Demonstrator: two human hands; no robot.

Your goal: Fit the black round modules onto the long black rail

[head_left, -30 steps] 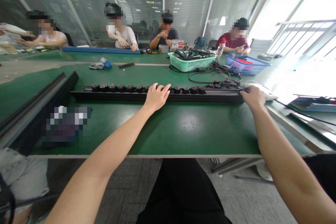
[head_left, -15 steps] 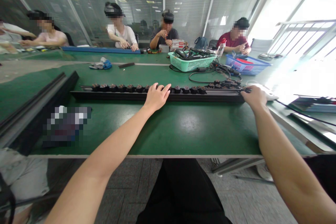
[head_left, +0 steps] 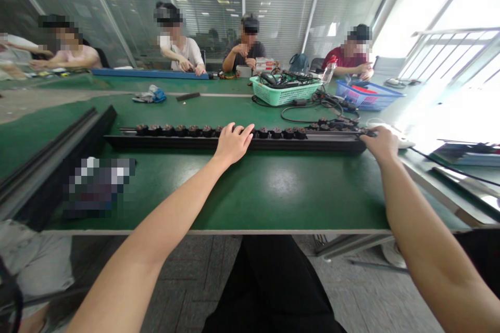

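Observation:
A long black rail (head_left: pixel 164 141) lies across the green table (head_left: pixel 273 192), carrying a row of several small dark round parts (head_left: pixel 175 129). My left hand (head_left: pixel 232 144) rests on the middle of the rail, fingers stretched forward over the parts. My right hand (head_left: pixel 380 144) is closed around the rail's right end, where more dark parts (head_left: pixel 332 125) cluster.
Black rails (head_left: pixel 50 161) lie stacked at the left. A green basket of cables (head_left: pixel 283 92), a blue crate (head_left: pixel 367 96) and loose black cables (head_left: pixel 312 106) sit at the back right. Several other people work along the far side. Metal strips (head_left: pixel 461 179) lie at the right edge.
My right hand has shifted slightly to the right along the rail's end. My left hand has stayed in place.

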